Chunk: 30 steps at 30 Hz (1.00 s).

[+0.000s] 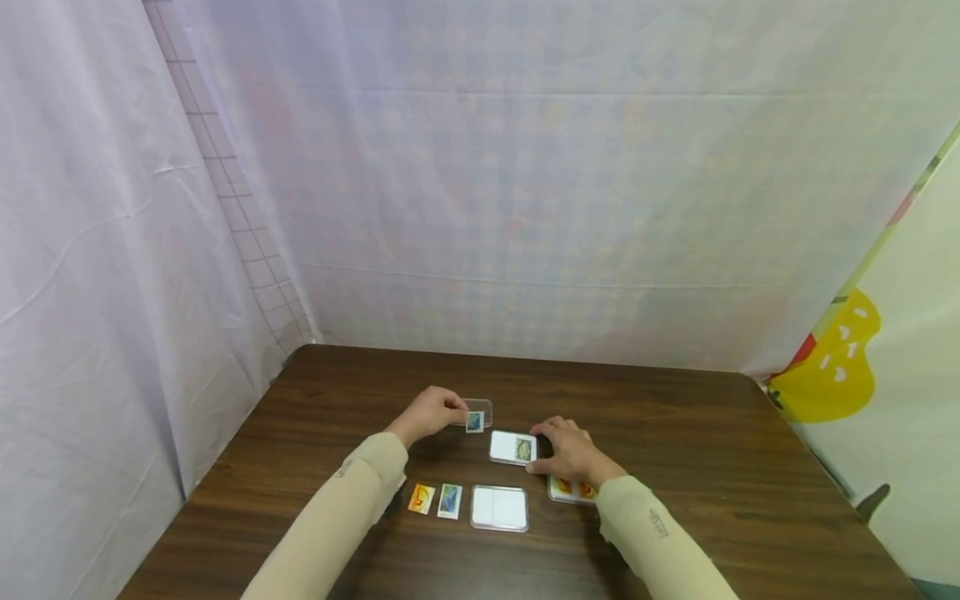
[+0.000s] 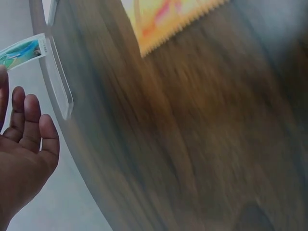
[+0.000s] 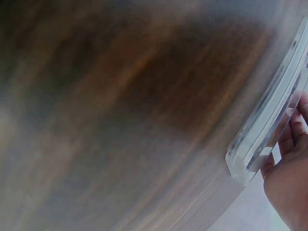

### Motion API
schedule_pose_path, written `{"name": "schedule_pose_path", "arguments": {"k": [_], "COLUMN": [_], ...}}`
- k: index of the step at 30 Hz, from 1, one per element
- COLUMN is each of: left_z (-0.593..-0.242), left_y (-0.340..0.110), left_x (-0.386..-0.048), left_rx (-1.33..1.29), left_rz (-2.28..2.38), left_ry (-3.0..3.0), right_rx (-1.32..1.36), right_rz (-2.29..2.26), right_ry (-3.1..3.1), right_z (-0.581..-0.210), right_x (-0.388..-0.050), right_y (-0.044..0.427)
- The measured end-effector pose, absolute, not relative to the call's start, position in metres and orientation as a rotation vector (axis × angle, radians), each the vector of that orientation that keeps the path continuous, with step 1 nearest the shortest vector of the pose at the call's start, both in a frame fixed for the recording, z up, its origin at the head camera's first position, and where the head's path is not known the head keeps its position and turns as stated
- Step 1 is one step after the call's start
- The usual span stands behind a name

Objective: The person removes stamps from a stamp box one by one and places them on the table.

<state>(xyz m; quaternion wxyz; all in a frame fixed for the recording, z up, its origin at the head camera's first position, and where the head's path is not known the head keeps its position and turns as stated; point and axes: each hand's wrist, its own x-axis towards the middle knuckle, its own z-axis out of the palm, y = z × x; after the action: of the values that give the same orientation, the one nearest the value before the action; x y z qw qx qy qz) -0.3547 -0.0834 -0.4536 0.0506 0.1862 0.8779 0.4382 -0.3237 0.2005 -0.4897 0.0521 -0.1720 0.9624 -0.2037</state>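
Note:
My left hand (image 1: 430, 412) pinches a small blue-green stamp (image 1: 475, 422) by its edge. In the left wrist view, the same stamp (image 2: 23, 53) sticks out past the thumb, the other fingers loosely bent. Just behind it lies a clear plastic lid (image 1: 480, 407). My right hand (image 1: 570, 452) holds the right side of a white-lined case (image 1: 504, 447), thumb at the near corner and fingers at the far one. A greenish stamp (image 1: 523, 450) lies in that case's right half. The right wrist view shows the fingers partly hidden behind a clear case edge (image 3: 269, 120).
Nearer the front, an orange stamp (image 1: 422, 499) and a blue stamp (image 1: 450, 502) lie beside another white-lined case (image 1: 499, 508). A case with orange-red stamps (image 1: 573, 490) sits partly under the right wrist. White curtains (image 1: 525, 208) hang behind the brown table (image 1: 660, 417).

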Motion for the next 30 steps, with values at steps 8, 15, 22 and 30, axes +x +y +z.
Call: {"name": "schedule_pose_path", "arguments": {"k": [8,15,22,30], "left_z": [-0.452,-0.450,-0.446,-0.446], "left_y": [-0.109,-0.129,-0.144,-0.153], "left_x": [-0.356,-0.355,-0.351,-0.351], "left_rx": [0.466,0.394,0.334,0.292], "left_rz": [1.300,1.293,1.241,1.218], "left_ry": [2.643,2.616,2.527,2.479], "right_rx": [-0.546,-0.545,-0.549,-0.549], "right_rz": [-0.620,-0.616,-0.610,-0.604], "right_ry": [2.925,2.931,2.936,2.932], "right_z": [-0.489,-0.489,-0.489,-0.488], "right_x": [-0.323,-0.323,-0.323,-0.322], "right_y": [0.201,0.201,0.200,0.198]}}
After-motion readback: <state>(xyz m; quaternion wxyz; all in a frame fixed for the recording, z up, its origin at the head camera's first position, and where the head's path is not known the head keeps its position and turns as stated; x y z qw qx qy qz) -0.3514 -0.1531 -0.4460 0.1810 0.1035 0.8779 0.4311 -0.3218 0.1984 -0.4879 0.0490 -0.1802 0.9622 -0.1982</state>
